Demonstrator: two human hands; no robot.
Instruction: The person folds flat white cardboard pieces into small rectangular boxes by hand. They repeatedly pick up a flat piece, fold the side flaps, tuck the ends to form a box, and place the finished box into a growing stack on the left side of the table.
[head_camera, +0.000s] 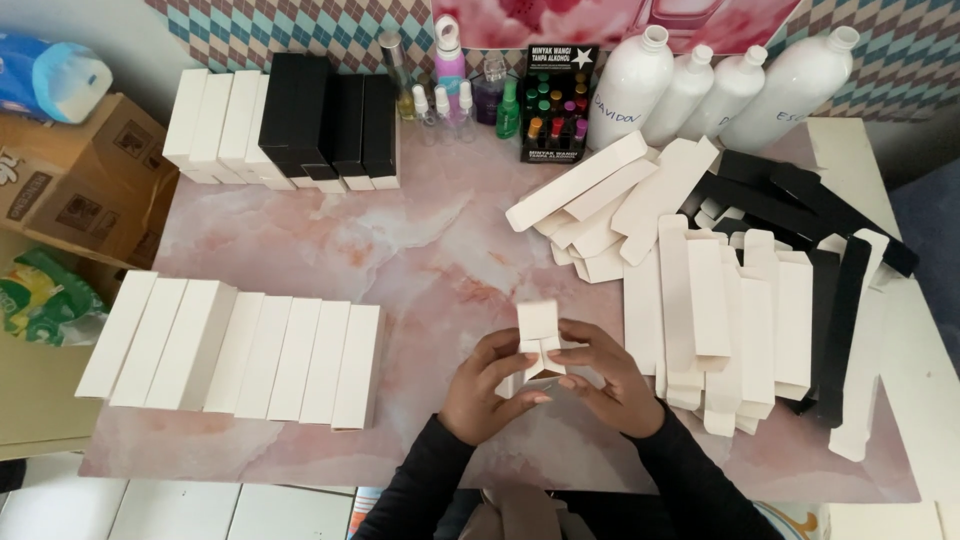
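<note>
Fingers of the left hand and right hand clamped from both sides on a small white cardboard carton, low and centre in the frame, end flaps open and pointing up the picture. Left thumb pressed across the lower flap; right fingertips curled over the carton's right edge. Both wrists in dark sleeves, entering from the bottom edge.

Held just above a pink marbled tabletop. To the left of the hands, lower left of the frame, lay a neat row of folded white cardboard boxes, side by side and touching. To the right, a loose heap of flat white carton blanks, overlapping, with several flat black carton blanks mixed in toward the upper right. In the upper left stood a second row of finished boxes, white ones beside black ones. Along the top centre, a cluster of small coloured spray bottles and a black display box of little vials; right of these, four large white plastic bottles leaning against the wall. At the far left edge, a brown cardboard box and a green packet.
</note>
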